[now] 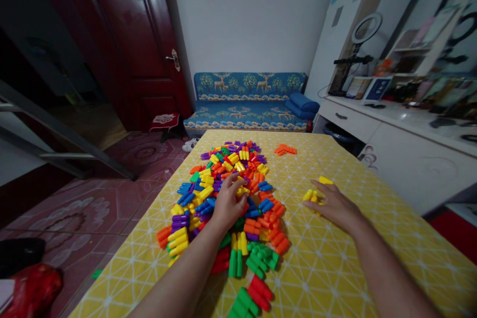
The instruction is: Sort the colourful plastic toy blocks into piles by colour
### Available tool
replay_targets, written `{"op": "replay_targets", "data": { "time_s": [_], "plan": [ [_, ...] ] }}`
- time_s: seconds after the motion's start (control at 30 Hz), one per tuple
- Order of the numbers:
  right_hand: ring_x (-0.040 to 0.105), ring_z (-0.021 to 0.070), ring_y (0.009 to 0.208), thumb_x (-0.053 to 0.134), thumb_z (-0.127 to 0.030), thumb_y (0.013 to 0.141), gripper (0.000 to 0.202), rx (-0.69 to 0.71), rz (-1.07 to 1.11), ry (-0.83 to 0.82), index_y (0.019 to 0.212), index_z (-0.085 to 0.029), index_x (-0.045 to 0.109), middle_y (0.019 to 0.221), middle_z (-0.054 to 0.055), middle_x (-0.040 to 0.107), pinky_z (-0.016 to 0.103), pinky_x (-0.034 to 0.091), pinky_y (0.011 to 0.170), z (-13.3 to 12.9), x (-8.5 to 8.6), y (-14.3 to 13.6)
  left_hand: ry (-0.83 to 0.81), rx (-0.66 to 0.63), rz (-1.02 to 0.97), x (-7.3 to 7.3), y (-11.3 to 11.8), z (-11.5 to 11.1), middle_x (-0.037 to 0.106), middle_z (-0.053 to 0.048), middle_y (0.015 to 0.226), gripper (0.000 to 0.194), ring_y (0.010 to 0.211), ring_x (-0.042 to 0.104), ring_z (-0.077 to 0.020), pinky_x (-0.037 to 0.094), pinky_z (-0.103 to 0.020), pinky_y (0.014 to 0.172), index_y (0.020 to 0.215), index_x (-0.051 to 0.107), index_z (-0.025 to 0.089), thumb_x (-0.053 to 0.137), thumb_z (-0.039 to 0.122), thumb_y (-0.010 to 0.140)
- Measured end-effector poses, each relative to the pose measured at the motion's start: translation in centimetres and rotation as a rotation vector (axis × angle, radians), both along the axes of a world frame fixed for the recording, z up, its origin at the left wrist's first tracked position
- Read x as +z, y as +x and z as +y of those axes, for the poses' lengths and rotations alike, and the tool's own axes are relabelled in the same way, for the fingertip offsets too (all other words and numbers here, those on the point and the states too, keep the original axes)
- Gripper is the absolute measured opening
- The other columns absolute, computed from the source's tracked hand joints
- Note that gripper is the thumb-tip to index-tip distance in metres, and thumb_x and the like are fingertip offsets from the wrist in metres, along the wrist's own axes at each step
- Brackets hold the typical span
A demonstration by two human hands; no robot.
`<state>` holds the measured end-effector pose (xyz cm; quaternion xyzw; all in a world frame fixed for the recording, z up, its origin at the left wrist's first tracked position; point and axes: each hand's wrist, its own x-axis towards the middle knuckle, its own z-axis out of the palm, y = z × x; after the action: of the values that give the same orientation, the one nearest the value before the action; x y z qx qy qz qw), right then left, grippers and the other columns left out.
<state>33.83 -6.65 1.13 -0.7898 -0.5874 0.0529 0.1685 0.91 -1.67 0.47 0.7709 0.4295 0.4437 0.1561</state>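
Dozens of plastic building blocks, shaped like joined tubes, lie in a mixed-colour heap (208, 203) on the left part of the table. My left hand (229, 201) reaches into that heap, thumb and fingers curled round a yellow block (243, 190); the fingertips partly cover it. On the right, my right hand (335, 204) rests low over the tablecloth with thumb and fingers apart. Between them is a small cluster of yellow blocks (312, 196), and another yellow block (326, 180) lies just beyond the fingers. A few orange blocks (285, 149) sit apart near the far edge.
A yellow patterned cloth covers the table (372, 258). Beyond stands a blue patterned sofa (249, 104). To the right is a white dresser (417, 144) with a ring light (367, 28). A small stool (164, 121) stands by the dark red door (137, 35).
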Motion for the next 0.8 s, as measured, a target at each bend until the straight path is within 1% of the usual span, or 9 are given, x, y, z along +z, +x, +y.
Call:
{"op": "replay_targets", "data": {
  "time_s": [0.1, 0.17, 0.3, 0.47, 0.53, 0.6, 0.67, 0.73, 0.8],
  "plan": [
    [0.064, 0.0256, 0.103, 0.069, -0.040, 0.072, 0.062, 0.207, 0.016, 0.052, 0.132, -0.033, 0.057, 0.125, 0.008, 0.059, 0.036, 0.051, 0.088, -0.1, -1.2, -0.8, -0.009, -0.009, 0.001, 0.1, 0.0, 0.0, 0.054, -0.010, 0.129, 0.029, 0.123, 0.053, -0.0270, 0.047, -0.044, 0.103, 0.106, 0.068, 0.021, 0.059, 0.012, 0.080],
    [0.063, 0.0243, 0.103, 0.063, -0.030, 0.076, 0.050, 0.258, 0.039, 0.123, 0.126, -0.031, 0.061, 0.117, 0.007, 0.063, 0.035, 0.050, 0.091, 0.3, -2.0, -1.4, -0.017, -0.010, 0.005, 0.1, 0.0, 0.0, 0.054, -0.010, 0.130, 0.029, 0.123, 0.053, -0.0270, 0.047, -0.044, 0.103, 0.106, 0.068, 0.021, 0.059, 0.012, 0.080],
    [0.062, 0.0240, 0.104, 0.053, -0.028, 0.081, 0.036, 0.154, 0.153, 0.333, 0.116, -0.027, 0.063, 0.112, 0.008, 0.065, 0.036, 0.051, 0.092, 1.6, -3.1, -1.4, -0.020, -0.016, 0.008, 0.1, -0.1, 0.0, 0.054, -0.009, 0.129, 0.029, 0.124, 0.052, -0.0271, 0.047, -0.044, 0.104, 0.107, 0.068, 0.021, 0.059, 0.012, 0.081],
    [0.062, 0.0238, 0.109, 0.053, -0.037, 0.081, 0.052, 0.049, 0.471, 0.596, 0.131, -0.023, 0.051, 0.133, 0.012, 0.056, 0.036, 0.056, 0.084, 2.6, -4.8, 0.2, -0.021, -0.011, 0.014, -0.1, -0.1, 0.1, 0.054, -0.010, 0.129, 0.029, 0.122, 0.053, -0.0274, 0.047, -0.044, 0.103, 0.107, 0.068, 0.021, 0.060, 0.013, 0.080],
    [0.062, 0.0256, 0.110, 0.053, -0.038, 0.079, 0.049, -0.007, 0.444, 0.705, 0.125, -0.019, 0.055, 0.128, 0.014, 0.059, 0.040, 0.054, 0.087, 2.7, -5.3, 1.2, -0.019, -0.009, 0.012, -0.2, -0.1, 0.1, 0.054, -0.010, 0.128, 0.028, 0.122, 0.053, -0.0273, 0.047, -0.044, 0.103, 0.106, 0.069, 0.021, 0.060, 0.013, 0.081],
    [0.058, 0.0290, 0.114, 0.055, -0.041, 0.079, 0.046, -0.092, 0.271, 0.790, 0.118, -0.016, 0.059, 0.123, 0.016, 0.061, 0.046, 0.048, 0.096, 2.6, -5.5, 2.1, -0.018, -0.005, 0.011, -0.2, -0.1, 0.1, 0.055, -0.010, 0.128, 0.028, 0.122, 0.054, -0.0273, 0.047, -0.044, 0.103, 0.106, 0.069, 0.021, 0.060, 0.013, 0.081],
    [0.053, 0.0327, 0.120, 0.056, -0.046, 0.079, 0.053, -0.188, 0.099, 0.754, 0.120, -0.014, 0.059, 0.125, 0.019, 0.059, 0.051, 0.040, 0.103, 2.3, -5.5, 2.8, -0.019, -0.005, 0.011, -0.2, -0.1, 0.1, 0.055, -0.010, 0.128, 0.027, 0.121, 0.054, -0.0274, 0.048, -0.045, 0.102, 0.106, 0.069, 0.021, 0.060, 0.014, 0.081],
    [0.049, 0.0358, 0.124, 0.055, -0.055, 0.080, 0.067, -0.264, 0.018, 0.587, 0.132, -0.013, 0.051, 0.130, 0.021, 0.055, 0.054, 0.037, 0.104, 2.0, -5.4, 2.7, -0.024, -0.009, 0.010, -0.1, -0.1, 0.1, 0.055, -0.010, 0.128, 0.027, 0.122, 0.054, -0.0276, 0.048, -0.045, 0.102, 0.106, 0.069, 0.022, 0.060, 0.014, 0.081],
    [0.043, 0.0382, 0.130, 0.053, -0.063, 0.080, 0.081, -0.266, -0.019, 0.384, 0.144, -0.015, 0.039, 0.139, 0.023, 0.047, 0.056, 0.036, 0.104, 1.8, -5.5, 2.0, -0.032, -0.012, 0.006, -0.1, 0.0, 0.1, 0.055, -0.010, 0.129, 0.027, 0.122, 0.054, -0.0277, 0.047, -0.045, 0.103, 0.106, 0.069, 0.022, 0.060, 0.014, 0.082]
  ]
}}
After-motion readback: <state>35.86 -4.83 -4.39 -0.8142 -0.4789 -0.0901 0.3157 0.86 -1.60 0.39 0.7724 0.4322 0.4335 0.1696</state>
